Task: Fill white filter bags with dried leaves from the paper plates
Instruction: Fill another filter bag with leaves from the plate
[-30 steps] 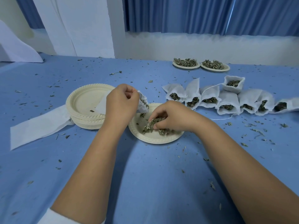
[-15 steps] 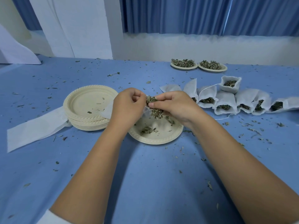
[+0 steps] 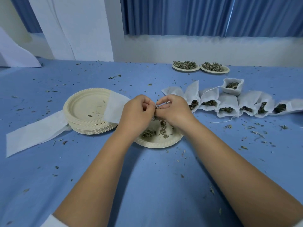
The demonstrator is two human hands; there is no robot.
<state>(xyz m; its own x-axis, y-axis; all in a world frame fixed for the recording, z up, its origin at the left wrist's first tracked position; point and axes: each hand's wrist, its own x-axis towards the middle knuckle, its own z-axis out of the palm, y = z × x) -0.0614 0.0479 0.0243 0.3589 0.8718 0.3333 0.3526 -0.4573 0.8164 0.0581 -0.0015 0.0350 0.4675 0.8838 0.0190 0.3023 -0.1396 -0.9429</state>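
Blue curtain [image 3: 180, 15] behind blue tablecloth [image 3: 155, 185]

No readable text, labels, brands or nos. anywhere on plates, bags or cloth.

**A:** Entry one, arms?
**B:** Two. Left arm [image 3: 101, 169] and right arm [image 3: 229, 161], both bare from near the elbow down to the wrist.

**A:** Entry two, clothing?
**B:** Left sleeve [image 3: 54, 221]: white, plain cloth with no print showing. Its hem sits about the elbow, and only that edge is in view at the bottom of the frame. Right sleeve [image 3: 300, 225]: a sliver of pale cloth in the bottom corner, too little to tell its cut.

**A:** Entry three, grips?
**B:** Left grip [image 3: 136, 110] and right grip [image 3: 173, 108], both bare. Nails too small to judge.
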